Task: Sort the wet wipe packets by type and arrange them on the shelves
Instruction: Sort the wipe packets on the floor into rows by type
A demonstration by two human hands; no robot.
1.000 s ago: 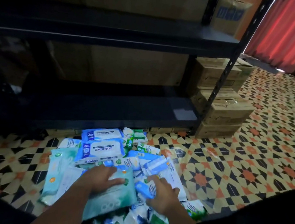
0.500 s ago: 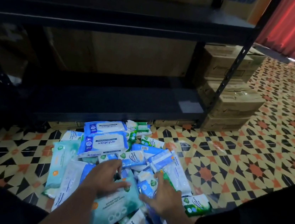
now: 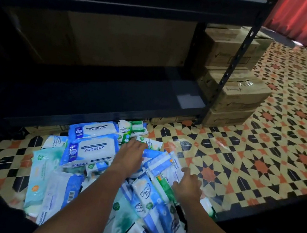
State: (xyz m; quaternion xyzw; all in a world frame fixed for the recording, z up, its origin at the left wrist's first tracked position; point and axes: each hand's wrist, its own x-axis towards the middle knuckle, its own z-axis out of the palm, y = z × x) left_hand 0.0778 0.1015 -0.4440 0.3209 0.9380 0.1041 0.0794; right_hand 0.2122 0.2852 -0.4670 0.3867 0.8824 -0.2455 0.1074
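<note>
**Hands reach into heap of wet wipe packets before bare shelves**

A person's two bare hands work over a pile of wet wipe packets (image 3: 102, 179) spread on a patterned tiled floor (image 3: 259, 158) in front of a black metal shelf unit (image 3: 100, 98). The left hand (image 3: 130, 157) stretches forward across the heap, palm down, fingers straight and reaching toward a small green-and-white packet (image 3: 150, 143) at the far edge; whether the fingertips have closed on it cannot be told. The right hand (image 3: 187, 184) lies on the right side of the pile, fingers loosely spread and pressing on a white-and-blue packet (image 3: 171, 169), grasping nothing. Two large blue-and-white packets (image 3: 92, 147) marked "antabax" lie stacked at the back of the heap, just beside the left hand, with pale green packets (image 3: 42, 168) along the left edge and another green-and-white packet (image 3: 131, 128) near the foot of the lowest shelf. All the packets lie on the floor. Stacked cardboard boxes (image 3: 235, 91) stand to the right of the shelf unit, behind its upright post. A red curtain (image 3: 304, 18) hangs in the far right corner.
</note>
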